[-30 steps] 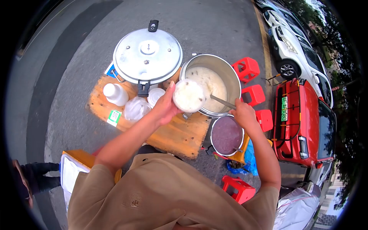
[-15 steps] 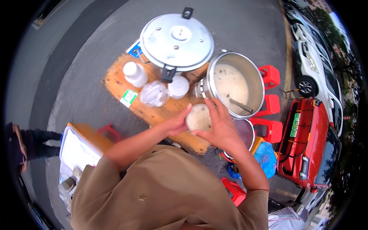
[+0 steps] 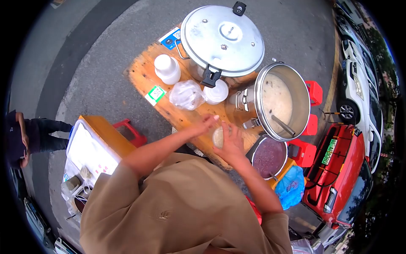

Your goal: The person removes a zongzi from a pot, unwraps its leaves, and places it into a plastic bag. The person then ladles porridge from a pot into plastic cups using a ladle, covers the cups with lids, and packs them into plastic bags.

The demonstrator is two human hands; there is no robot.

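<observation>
A small clear cup of pale porridge [image 3: 218, 137] is gripped in my right hand [image 3: 230, 144], over the front of the wooden table [image 3: 148, 70]. Close by on its left is my left hand [image 3: 205, 125], fingers bent near the cup's rim; whether it touches the cup is unclear. A tall metal pot [image 3: 303, 101] of pale porridge stands to the right, a ladle handle [image 3: 283, 125] leaning inside. Below it sits a pot of purple porridge [image 3: 269, 156]. Stacked white lids [image 3: 216, 92], a plastic bag [image 3: 187, 95] and stacked white cups [image 3: 167, 69] are behind my hands.
A large lidded pot [image 3: 224, 40] stands at the table's back. Red stools [image 3: 303, 153] and a blue bag [image 3: 291, 186] are at the right, beyond them a red vehicle [image 3: 338, 169]. A person [image 3: 31, 137] stands far left, near a white-topped box [image 3: 91, 148].
My right hand has let go of the ladle and taken hold of the porridge cup, which moved from the pot towards me. My left hand has loosened from the cup. The view has turned left.
</observation>
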